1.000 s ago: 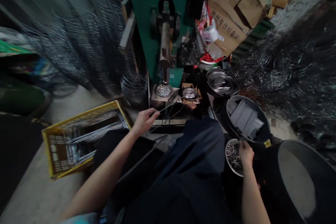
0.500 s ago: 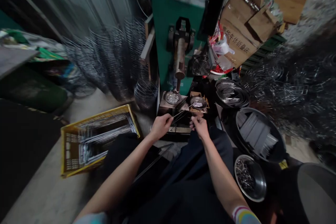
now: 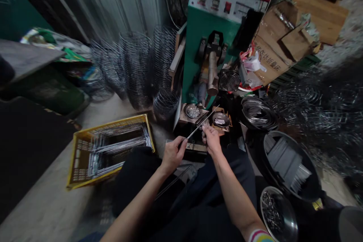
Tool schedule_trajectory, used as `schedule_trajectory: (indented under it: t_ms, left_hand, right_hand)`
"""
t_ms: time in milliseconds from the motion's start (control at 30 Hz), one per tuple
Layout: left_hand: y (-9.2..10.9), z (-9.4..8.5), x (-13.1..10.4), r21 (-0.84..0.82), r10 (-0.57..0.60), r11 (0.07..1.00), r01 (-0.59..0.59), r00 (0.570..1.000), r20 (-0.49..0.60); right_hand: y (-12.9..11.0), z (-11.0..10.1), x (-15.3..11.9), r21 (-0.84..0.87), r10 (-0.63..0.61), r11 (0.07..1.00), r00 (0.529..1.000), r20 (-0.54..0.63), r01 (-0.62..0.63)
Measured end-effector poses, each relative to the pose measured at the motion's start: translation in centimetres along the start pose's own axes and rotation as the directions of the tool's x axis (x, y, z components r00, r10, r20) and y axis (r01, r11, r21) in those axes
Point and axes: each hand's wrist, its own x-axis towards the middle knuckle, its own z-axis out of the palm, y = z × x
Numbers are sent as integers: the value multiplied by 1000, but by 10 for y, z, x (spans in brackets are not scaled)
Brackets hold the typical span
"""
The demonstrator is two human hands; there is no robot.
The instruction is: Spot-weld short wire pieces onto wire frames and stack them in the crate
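Note:
My left hand [image 3: 172, 155] is closed in a pinch on the near end of a thin metal rod [image 3: 200, 123], which slants up and right toward the machine. My right hand [image 3: 211, 140] is just right of the rod, its fingertips pressed together; what they hold, if anything, is too small to make out. Beyond my hands, a round dish [image 3: 193, 111] of small shiny metal pieces lies below the machine's metal arm [image 3: 212, 73]. To its right is a second shallow dish [image 3: 221, 120] with a pale piece in it.
The green machine [image 3: 195, 26] stands ahead. At left, a yellow crate [image 3: 76, 159] holds bent wire frames, with stacked wire baskets [image 3: 136, 72] behind. Right of me are a coil of wire [image 3: 258, 113], a dark tub [image 3: 313, 170] of flat strips and a metal bowl [image 3: 290, 223] of small parts.
The view has shifted, so the machine appears further right. In my left hand the rod now points more steeply up toward the machine. My right hand remains pinched near it.

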Motion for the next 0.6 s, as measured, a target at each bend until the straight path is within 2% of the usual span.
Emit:
schedule_trajectory:
  t_ms: [233, 600]
  left_hand:
    - [1, -5, 9, -19, -11, 1000, 11, 999, -38]
    - [6, 3, 32, -32, 2, 999, -4, 997, -71]
  right_hand:
    - [-1, 5, 14, 23, -40, 999, 998, 42, 39]
    - [-12, 5, 36, 45, -89, 995, 994, 61, 87]
